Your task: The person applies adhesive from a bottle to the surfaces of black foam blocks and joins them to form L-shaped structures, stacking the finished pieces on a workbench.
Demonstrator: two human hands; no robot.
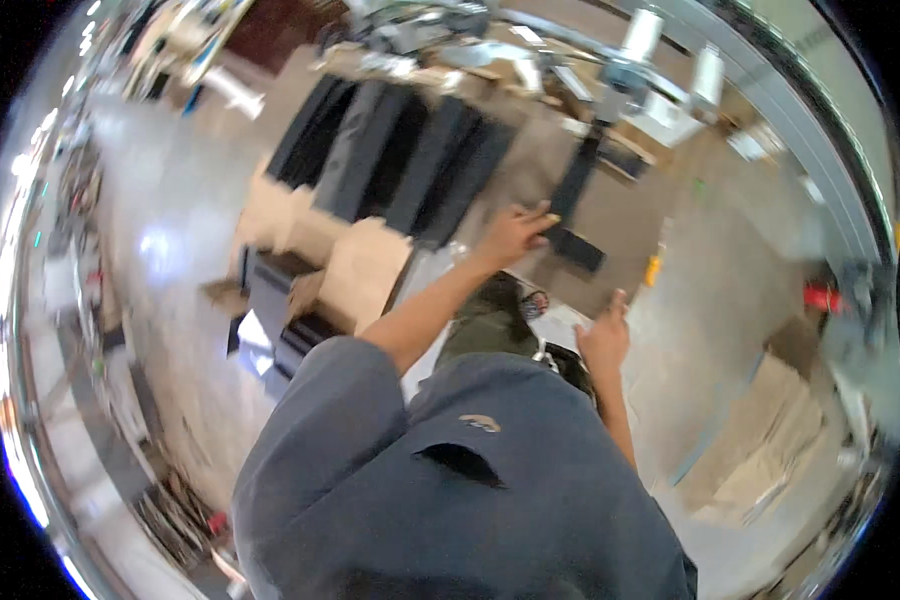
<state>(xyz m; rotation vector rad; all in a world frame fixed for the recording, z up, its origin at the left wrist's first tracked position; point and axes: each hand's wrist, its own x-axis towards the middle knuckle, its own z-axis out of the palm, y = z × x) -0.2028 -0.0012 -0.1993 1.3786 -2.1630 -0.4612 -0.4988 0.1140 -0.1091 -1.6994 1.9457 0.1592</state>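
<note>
Two bare hands are at a brown tabletop (632, 215). The left hand's (516, 238) fingers are partly bent, some pointing right, beside a short black block (578, 252); blur hides whether they touch or grip anything. The right hand (605, 342) has its thumb and fingers spread wide, by the tabletop's near edge. The short black block lies on the tabletop, near the lower end of a long dark strip (578, 178). A yellow item (653, 270) sits at the right edge. Farther left, long dark pieces (355, 150) lie side by side; cardboard sheets (775, 430) lie at far right.
</note>
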